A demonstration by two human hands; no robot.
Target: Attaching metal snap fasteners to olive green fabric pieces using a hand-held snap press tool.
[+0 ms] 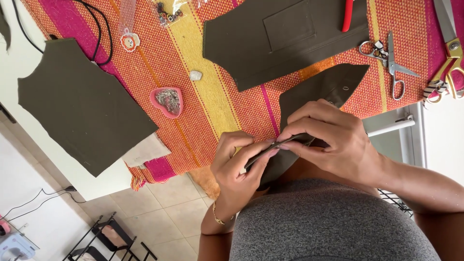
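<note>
Head view shows my left hand (pixel 239 166) and my right hand (pixel 333 142) close together, both pinching the folded edge of a dark olive fabric piece (pixel 319 94). Each grip is closed on this fabric, fingertips almost touching. The piece lies at the near edge of the bench, over the striped woven cloth (pixel 212 96). Beyond the piece lies a bigger olive panel with a pocket (pixel 285 38). Left of it sits a pink heart-shaped pin dish (pixel 166 101); right of it lie small silver scissors (pixel 389 63).
</note>
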